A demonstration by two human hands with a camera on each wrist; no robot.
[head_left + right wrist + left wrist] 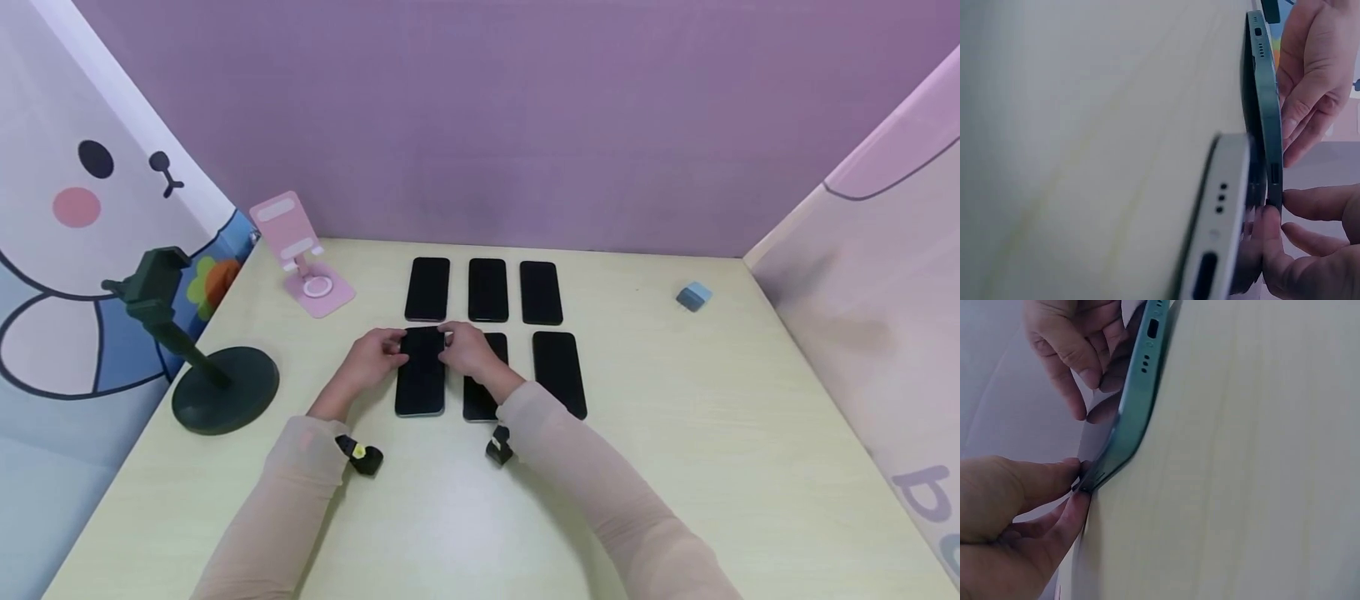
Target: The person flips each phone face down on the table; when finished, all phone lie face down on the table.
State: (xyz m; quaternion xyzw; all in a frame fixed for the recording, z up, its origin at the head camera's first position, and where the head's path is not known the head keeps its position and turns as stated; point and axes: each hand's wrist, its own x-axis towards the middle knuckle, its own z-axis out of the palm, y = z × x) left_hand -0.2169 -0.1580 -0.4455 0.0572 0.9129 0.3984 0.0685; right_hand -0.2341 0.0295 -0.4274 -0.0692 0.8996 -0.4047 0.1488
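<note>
A smartphone point(420, 385) with a dark screen and a teal frame point(1138, 403) lies face up at the front left of two rows of phones. My left hand point(377, 358) pinches its left edge near the far end, thumb and fingers on the rim, as the left wrist view shows. From the opposite side, my right hand point(471, 350) pinches the right edge near the far corner. Beneath my right hand and wrist lies a second phone point(480, 402), partly covered; its pale frame point(1229, 187) shows close up in the right wrist view.
Behind is a row of three phones, the left one point(427, 289) nearest the pink stand point(319, 292). Another phone point(559, 375) lies beside my right forearm. A dark green stand point(225, 392) is at left, a small blue block point(693, 296) at far right.
</note>
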